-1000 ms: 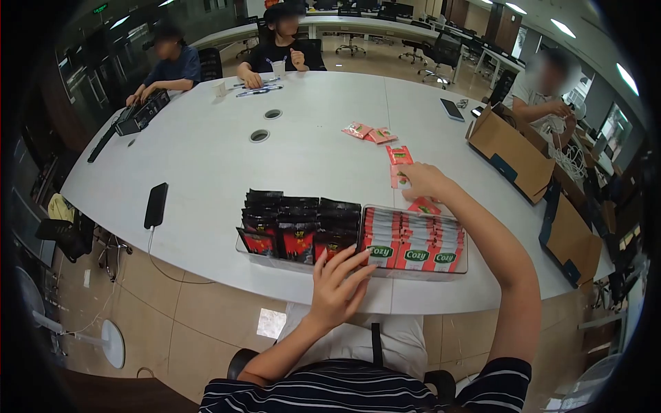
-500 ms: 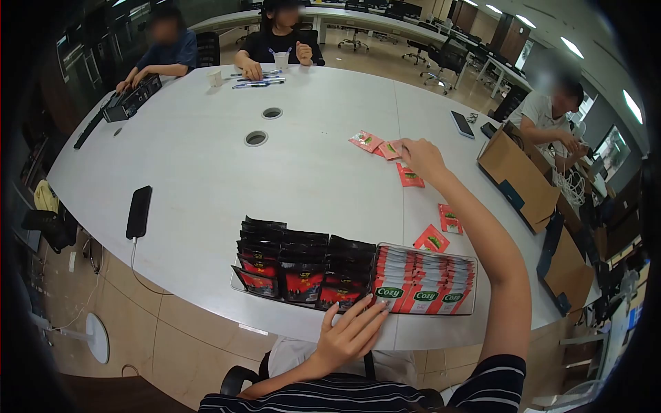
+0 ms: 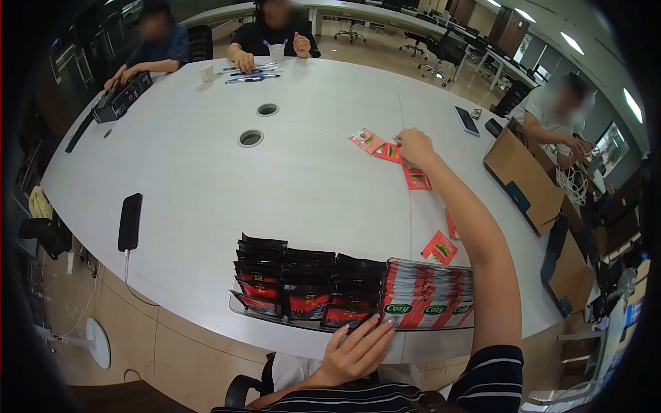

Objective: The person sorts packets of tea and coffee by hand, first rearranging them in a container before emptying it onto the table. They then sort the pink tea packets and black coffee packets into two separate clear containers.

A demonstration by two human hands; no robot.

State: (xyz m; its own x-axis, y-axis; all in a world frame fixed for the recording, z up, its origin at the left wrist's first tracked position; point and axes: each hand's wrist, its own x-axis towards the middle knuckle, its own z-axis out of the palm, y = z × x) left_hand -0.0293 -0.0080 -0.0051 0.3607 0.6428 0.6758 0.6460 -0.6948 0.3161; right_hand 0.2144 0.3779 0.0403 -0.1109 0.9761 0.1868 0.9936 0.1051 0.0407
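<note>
A large white oval table (image 3: 206, 179) is filling most of the view, with three other people sitting along its far and right edges. At the right edge an open brown cardboard box (image 3: 523, 172) is standing on the tabletop.

At the near edge a long clear plastic tray (image 3: 241, 308) is sitting, packed with upright rows: black-and-red packets (image 3: 296, 282) are filling its left part and red-and-white packets marked "Cozy" (image 3: 427, 292) its right part. The left hand (image 3: 358, 351) is lying flat against the tray's front, fingers straight and slightly spread, fingertips touching the wall below the "Cozy" rows.

The right arm is stretching far across the table, over the tray's right end. The right hand (image 3: 415, 146) is resting palm down among small red foil sachets (image 3: 387, 151) lying loose well beyond the tray, its fingers curling down onto one of them; whether they are pinching it, I cannot tell. Another such sachet is lying just behind the tray.

A slim black smartphone (image 3: 129, 221) is lying face down near the left edge.
</note>
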